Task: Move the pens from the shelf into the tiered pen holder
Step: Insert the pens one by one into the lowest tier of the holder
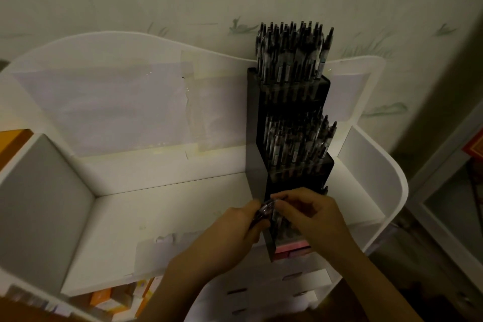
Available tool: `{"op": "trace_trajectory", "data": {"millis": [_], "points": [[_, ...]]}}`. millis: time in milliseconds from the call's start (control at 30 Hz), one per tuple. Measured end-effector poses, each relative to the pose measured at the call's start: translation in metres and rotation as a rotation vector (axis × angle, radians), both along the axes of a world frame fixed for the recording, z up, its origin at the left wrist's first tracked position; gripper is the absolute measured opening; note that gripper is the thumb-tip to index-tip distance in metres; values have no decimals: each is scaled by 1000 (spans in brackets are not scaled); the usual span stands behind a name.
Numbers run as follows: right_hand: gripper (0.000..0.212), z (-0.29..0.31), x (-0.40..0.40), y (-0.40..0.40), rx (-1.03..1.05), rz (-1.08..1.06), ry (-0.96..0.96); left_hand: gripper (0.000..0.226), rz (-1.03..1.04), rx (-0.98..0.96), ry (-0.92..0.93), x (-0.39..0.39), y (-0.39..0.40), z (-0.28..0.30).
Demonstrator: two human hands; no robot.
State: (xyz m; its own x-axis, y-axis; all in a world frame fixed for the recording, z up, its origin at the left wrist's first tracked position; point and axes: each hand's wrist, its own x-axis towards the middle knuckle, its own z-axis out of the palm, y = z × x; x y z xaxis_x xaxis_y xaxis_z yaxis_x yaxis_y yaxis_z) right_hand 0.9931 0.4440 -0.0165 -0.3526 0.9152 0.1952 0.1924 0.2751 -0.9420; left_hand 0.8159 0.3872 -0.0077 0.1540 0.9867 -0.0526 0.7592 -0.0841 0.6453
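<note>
Left hand (232, 227) grips a bundle of pens (264, 213) at the tiered pen holder's (257, 138) lowest tier. Right hand (311, 217), fingers curled, pinches one pen from the bundle. Upper tiers full; white shelf (162, 217) below.

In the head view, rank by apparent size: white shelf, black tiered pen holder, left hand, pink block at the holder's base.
1. White shelf
2. Black tiered pen holder
3. Left hand, though nearness to the camera enlarges it
4. Pink block

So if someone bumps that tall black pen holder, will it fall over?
Maybe. The pen holder is tall, narrow and packed with pens up top, so it probably tips easily. Both hands, left and right, are at its lowest tier, which may steady it.
</note>
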Motion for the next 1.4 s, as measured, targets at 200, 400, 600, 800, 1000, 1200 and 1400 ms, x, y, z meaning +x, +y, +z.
{"op": "trace_trajectory", "data": {"millis": [200, 400, 600, 800, 1000, 1200, 1400], "points": [[12, 23, 18, 0, -143, -97, 113, 17, -4, 28, 39, 2, -2, 2], [9, 61, 54, 5, 1, -279, 278, 16, 84, 104, 27, -4, -1, 6], [12, 37, 53, 3, 232, -252, -99, 10, 137, 101, -44, 1, 3, 12], [17, 7, 34, 5, 412, -160, -249, 18, 134, 68, -71, 1, 1, 11], [17, -14, 25, 11, 415, -149, -270, 18, 139, 81, -78, -3, -3, 9], [17, -40, 22, 11, 254, -127, -317, 21, 153, 134, -56, -6, -4, 8], [29, -28, 23, 3, 250, -230, -257, 21, 106, 74, -67, -1, -5, 16]]}}
